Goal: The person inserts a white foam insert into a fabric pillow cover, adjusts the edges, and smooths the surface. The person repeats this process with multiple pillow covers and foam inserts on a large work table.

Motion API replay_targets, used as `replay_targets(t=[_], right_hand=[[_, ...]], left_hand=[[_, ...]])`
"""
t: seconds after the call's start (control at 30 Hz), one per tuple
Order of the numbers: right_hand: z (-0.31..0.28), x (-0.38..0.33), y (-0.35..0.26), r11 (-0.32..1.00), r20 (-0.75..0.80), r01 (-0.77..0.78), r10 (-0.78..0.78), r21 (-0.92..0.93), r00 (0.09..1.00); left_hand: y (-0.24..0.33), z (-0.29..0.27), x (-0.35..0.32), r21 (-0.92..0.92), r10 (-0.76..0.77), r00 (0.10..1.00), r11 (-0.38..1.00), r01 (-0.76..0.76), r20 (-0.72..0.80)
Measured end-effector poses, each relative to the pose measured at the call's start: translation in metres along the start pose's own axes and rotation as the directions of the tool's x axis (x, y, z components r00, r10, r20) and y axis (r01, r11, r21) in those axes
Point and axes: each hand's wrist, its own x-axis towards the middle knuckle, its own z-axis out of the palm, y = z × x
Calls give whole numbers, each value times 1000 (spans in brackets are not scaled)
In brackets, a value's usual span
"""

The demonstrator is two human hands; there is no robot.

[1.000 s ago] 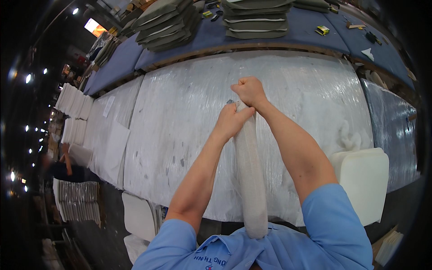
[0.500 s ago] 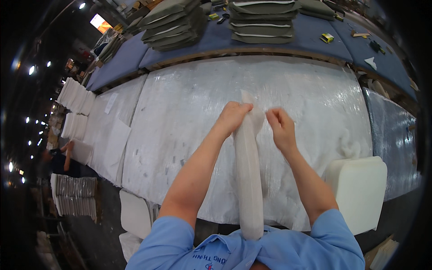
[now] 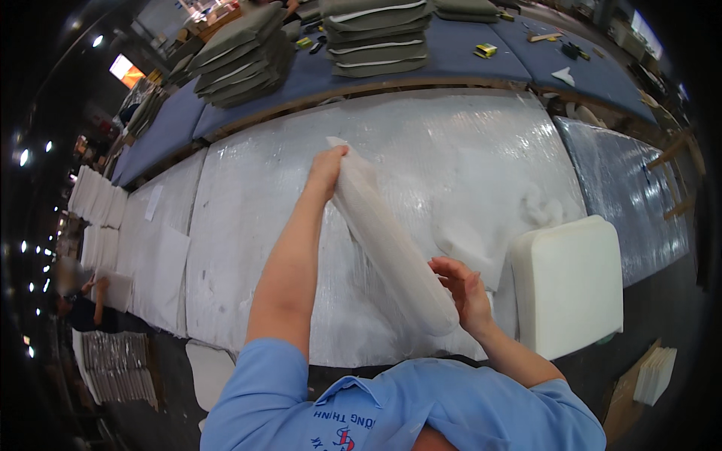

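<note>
A long white cushion point(image 3: 395, 248), wrapped in a thin, slightly see-through white cover, slants over the plastic-covered table point(image 3: 256, 195). My left hand point(image 3: 326, 171) is closed on the gathered cloth at its far end, and a small tip of fabric pokes out past the fingers. The rounded near end points toward my right side. Just beside that end is my right hand point(image 3: 466, 295), its fingers apart and bent, holding nothing. I cannot tell whether the fingertips touch the cover. Loose white cloth point(image 3: 466, 244) lies to the right of the cushion.
White foam pads point(image 3: 568, 289) stand at the table's right edge. Beyond the table, a blue worktop point(image 3: 459, 56) bears stacks of olive cushions point(image 3: 377, 41). At far left, another person point(image 3: 98, 301) handles a white piece near white stacks point(image 3: 98, 195).
The cushion has swung from upright in view to a slant, its near end now to the right. My right hand dropped from the far end to the near end. The view shifted right.
</note>
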Motion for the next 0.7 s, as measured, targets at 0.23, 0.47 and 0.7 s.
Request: replay_targets(t=[0.23, 0.47, 0.7], right_hand=[[11, -26, -20, 968, 51, 181, -174, -177, 983], [35, -29, -46, 638, 164, 321, -294, -700, 942], [55, -16, -71, 429, 172, 165, -24, -888, 985]], left_hand=[[1, -19, 2, -74, -51, 998, 996, 48, -43], [-4, -18, -2, -74, -6, 996, 997, -1, -87], [-12, 1, -13, 44, 63, 994, 997, -59, -86]])
